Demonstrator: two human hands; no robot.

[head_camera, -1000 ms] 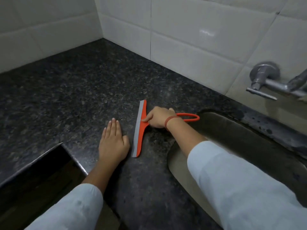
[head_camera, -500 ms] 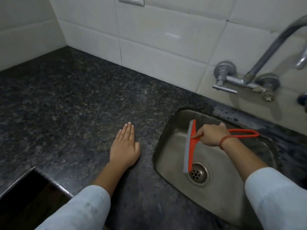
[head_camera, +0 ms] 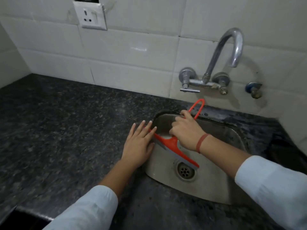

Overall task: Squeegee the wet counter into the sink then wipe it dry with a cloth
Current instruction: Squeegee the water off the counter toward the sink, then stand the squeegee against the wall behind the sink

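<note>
While the dark speckled counter [head_camera: 58, 130] fills the left of the view with no cloth on it that I can see, the wiping half of the job looks not yet begun. Whether a film of water lies on the stone is too hard to tell from the sheen. Next comes the left hand [head_camera: 138, 145], flat and open with straight fingers at the left rim of the sink, its fingertips laid over the left end of the squeegee [head_camera: 167, 143]. That orange tool hangs over the basin, its blade slanting from the left rim down toward the drain [head_camera: 185, 170] and its looped handle pointing up at the wall. The right hand [head_camera: 186, 131] has its fingers curled round the handle just above the blade. Beneath both, the steel sink [head_camera: 216, 186] would take whatever runs off. Trouble could come from the left fingers: if they strip water off the blade toward the rim rather than into the basin, it would land back on the counter. A wet handle could also slip in the right hand's grip and drop into the basin. The loop looks near the lever of the tap [head_camera: 224, 52], so a careless lift might knock it.
</note>
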